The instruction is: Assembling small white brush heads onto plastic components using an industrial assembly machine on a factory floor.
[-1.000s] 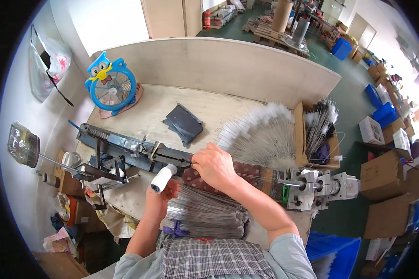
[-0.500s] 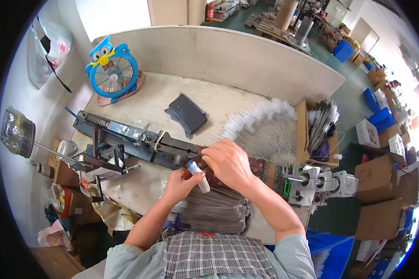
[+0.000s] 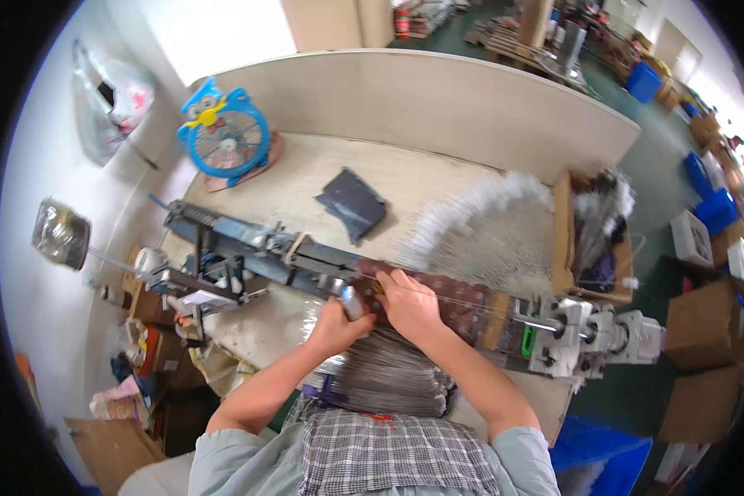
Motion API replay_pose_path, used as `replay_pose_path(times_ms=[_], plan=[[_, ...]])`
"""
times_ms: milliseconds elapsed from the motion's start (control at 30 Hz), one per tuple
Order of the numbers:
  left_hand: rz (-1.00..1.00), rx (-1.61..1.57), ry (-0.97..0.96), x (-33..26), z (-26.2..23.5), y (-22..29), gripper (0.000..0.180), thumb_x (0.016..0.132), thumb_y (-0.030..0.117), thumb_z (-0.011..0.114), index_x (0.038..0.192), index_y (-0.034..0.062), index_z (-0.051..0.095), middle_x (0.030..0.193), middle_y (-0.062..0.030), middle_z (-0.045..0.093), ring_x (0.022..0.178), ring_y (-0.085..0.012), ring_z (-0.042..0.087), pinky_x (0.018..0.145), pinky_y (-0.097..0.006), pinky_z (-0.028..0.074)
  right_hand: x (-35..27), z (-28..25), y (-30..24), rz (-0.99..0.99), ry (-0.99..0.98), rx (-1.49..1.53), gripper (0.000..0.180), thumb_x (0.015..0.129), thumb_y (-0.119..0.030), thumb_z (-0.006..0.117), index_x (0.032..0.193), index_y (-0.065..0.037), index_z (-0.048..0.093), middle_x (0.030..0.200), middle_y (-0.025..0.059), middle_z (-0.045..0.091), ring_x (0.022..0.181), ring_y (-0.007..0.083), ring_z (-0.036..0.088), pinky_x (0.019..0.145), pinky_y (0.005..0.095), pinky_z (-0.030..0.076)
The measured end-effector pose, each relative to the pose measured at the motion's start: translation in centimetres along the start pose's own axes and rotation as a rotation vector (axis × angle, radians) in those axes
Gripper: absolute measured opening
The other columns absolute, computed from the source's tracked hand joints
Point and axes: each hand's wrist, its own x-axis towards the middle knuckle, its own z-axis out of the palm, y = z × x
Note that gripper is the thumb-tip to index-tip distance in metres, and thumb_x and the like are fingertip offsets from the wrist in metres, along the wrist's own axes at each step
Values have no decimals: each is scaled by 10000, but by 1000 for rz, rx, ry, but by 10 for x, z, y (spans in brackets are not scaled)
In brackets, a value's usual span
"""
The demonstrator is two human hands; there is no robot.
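Note:
My left hand (image 3: 337,329) is closed round a small white tube (image 3: 352,304) with a pale bluish top, held upright just in front of the long metal jig (image 3: 318,263). To its right, my right hand (image 3: 409,304) has its fingers bent and pressed together over the brown spotted strip (image 3: 458,307) of the jig. A thin wire seems to run from these fingertips toward the right; its end is hidden by them. Below both hands lies a thick bundle of thin metal wires (image 3: 396,376), close to my checked apron.
A grey motor-like unit (image 3: 591,335) stands at the jig's right end. Behind it, wires with white tufted ends (image 3: 487,227) fan out beside a cardboard box (image 3: 563,236). Dark sheets (image 3: 354,205) and a blue fan (image 3: 227,142) occupy the back; a metal bracket (image 3: 198,285) is at left.
The whole view has shifted right. My right hand has moved slightly down and right along the jig. The white tube has shifted a little and sits more upright in my left hand.

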Motion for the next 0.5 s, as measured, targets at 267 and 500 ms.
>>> replay_pose_path(times_ms=[267,500], plan=[[-281,-1125,393,-54,-105,-101,257,863,315,641,971,90,581,817,-15,614,703,-118,600,621,-229,490,-14,-39,-1,14,-179,181,153,756,-181,677,839,-65,624,814,92,592,778,275,607,665,366,504],[-457,-1139,606,-61,-130,-95,210,856,315,647,877,107,631,740,33,616,667,-103,579,629,-241,478,-11,-43,-6,32,-277,188,182,767,-158,677,880,-27,618,815,128,587,767,325,599,651,398,492]])
